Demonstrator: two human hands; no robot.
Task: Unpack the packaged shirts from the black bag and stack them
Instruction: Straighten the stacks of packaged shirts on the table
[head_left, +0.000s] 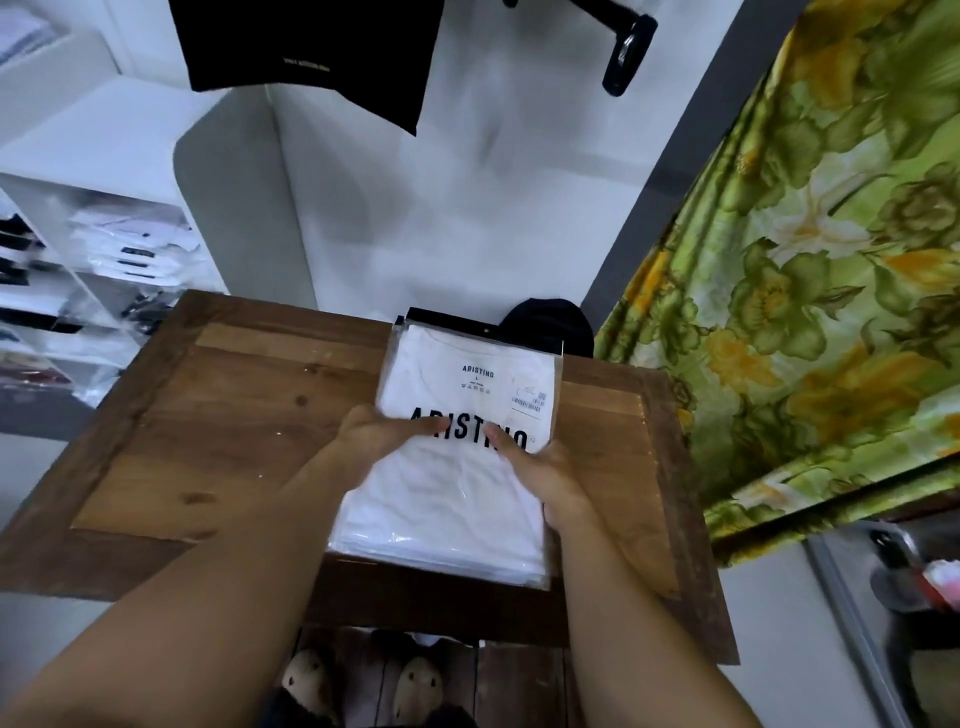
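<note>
**On table (234, 415), near edge: stack (441, 561) under both hands**

1. Left hand (384, 436), right hand (540, 473): fingers laid flat, pressing the top packaged shirt (467, 374) either side of its middle; I judge neither nearer.
2. Stack beneath: long axis running away from me.
3. Black bag (550, 322), as I take it: just beyond the far end.

The packaged shirt (457, 415) reads "ARISTINO" twice — small neck print with "L", large chest lettering.
</note>
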